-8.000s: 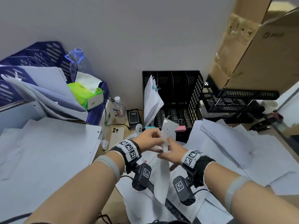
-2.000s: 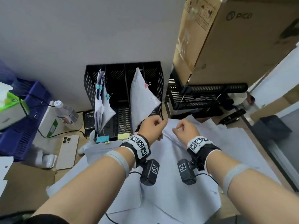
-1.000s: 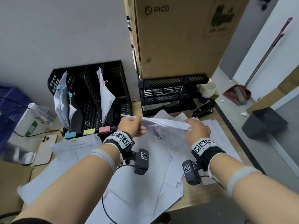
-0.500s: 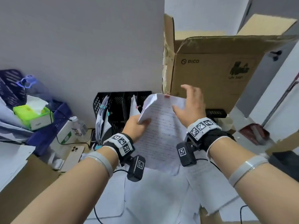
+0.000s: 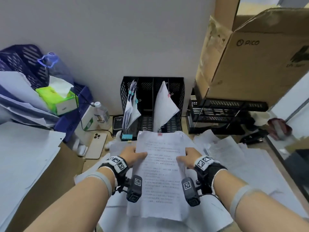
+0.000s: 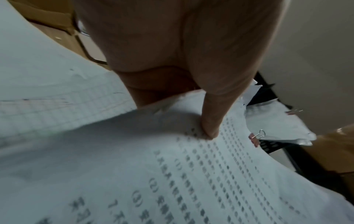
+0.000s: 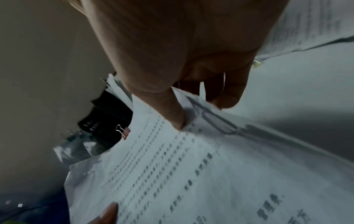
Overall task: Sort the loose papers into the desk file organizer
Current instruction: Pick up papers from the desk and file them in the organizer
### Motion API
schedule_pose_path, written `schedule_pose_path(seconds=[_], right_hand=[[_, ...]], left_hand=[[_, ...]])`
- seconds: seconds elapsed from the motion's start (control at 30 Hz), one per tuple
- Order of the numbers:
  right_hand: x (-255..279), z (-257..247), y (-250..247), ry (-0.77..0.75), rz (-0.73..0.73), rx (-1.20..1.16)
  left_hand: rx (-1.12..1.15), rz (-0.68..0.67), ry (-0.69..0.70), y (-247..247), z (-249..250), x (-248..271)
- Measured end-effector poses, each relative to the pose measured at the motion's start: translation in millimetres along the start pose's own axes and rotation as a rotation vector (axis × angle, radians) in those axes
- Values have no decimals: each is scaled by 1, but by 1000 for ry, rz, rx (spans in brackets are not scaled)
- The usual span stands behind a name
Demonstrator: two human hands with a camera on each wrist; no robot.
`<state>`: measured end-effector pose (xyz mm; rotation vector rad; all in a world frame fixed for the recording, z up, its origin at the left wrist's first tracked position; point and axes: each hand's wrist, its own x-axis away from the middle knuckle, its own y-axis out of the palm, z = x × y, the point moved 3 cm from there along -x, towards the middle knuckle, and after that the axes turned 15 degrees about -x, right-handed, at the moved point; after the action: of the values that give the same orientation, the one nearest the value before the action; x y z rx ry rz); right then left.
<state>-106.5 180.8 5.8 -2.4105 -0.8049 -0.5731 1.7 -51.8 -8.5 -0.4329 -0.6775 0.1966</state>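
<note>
I hold a clipped sheaf of printed papers [image 5: 160, 171] in front of me, a pink binder clip [image 5: 159, 134] at its top edge. My left hand [image 5: 133, 155] pinches its left edge, thumb on the print [image 6: 209, 130]. My right hand [image 5: 188, 159] pinches the right edge, thumb on top [image 7: 177, 119], fingers underneath. The black desk file organizer [image 5: 153, 104] stands against the wall just beyond the sheaf. Its left slot holds papers with blue clips [image 5: 131, 104]; a right slot holds a pink-clipped bundle [image 5: 164, 106]. Loose papers [image 5: 234, 158] cover the desk to the right and below.
A blue basket [image 5: 26, 64] with papers and a green tissue box [image 5: 57, 99] sits at left. A phone [image 5: 97, 145], a water bottle [image 5: 101, 113] and a black letter tray [image 5: 225, 113] under a big cardboard box [image 5: 254, 54] ring the organizer. A paper stack [image 5: 21, 158] lies at left.
The sheaf was picked out of the loose pile, raised upright, and now lies lower and flatter between both hands. My right hand moved from its top edge to its right side.
</note>
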Motion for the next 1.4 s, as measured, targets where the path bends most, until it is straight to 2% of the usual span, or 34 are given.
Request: schedule_pose_path(seconds=[0.17,0.23,0.4,0.53,0.63,0.73,0.77,0.8,0.83,0.87,0.9,0.93,1.07,1.13,1.23,1.33,1.4], right_hand=[[5,28,30,98,-9,62],[7,32,36,130,18,47],[11,35,40,129,151,22],[18,27,37,89,270,-2],[23,14,30,45,419,-37],[31,-2,27,4,614,-47],[33,-9,30,-18,586,-101],[36,-16,37,-43,480,-180],[39,-25,47,-50,313,-237],[43,-34,57,-57,152,-212],[49,-45,64,-88,56,-110],[52,-54,66,-139,43,4],[60,-84,44,-206,310,299],[62,-93,27,-218,370,331],[60,-94,-5,-259,426,239],[50,-97,-35,-291,420,151],[42,-102,-50,-314,389,87]], left_hand=[[-77,-76,-119,-1,-44,-4],[-63,-113,-116,-2,-47,-3],[-102,-147,-39,-10,-38,-1],[-232,-203,20,-18,-21,-2],[-278,-222,118,-20,-1,1],[-204,-192,235,-23,26,10],[-181,-175,268,-25,37,13],[-158,-159,308,-26,47,16],[-159,-135,358,-27,58,19],[-163,-107,419,-28,70,22],[-184,-88,482,-27,81,25],[-192,-74,541,-26,91,28],[-148,-139,693,-15,127,40],[-94,-173,726,-13,138,37],[-132,-86,708,-17,146,16],[-221,-7,685,-16,152,-10],[-337,127,695,-15,160,-28]])
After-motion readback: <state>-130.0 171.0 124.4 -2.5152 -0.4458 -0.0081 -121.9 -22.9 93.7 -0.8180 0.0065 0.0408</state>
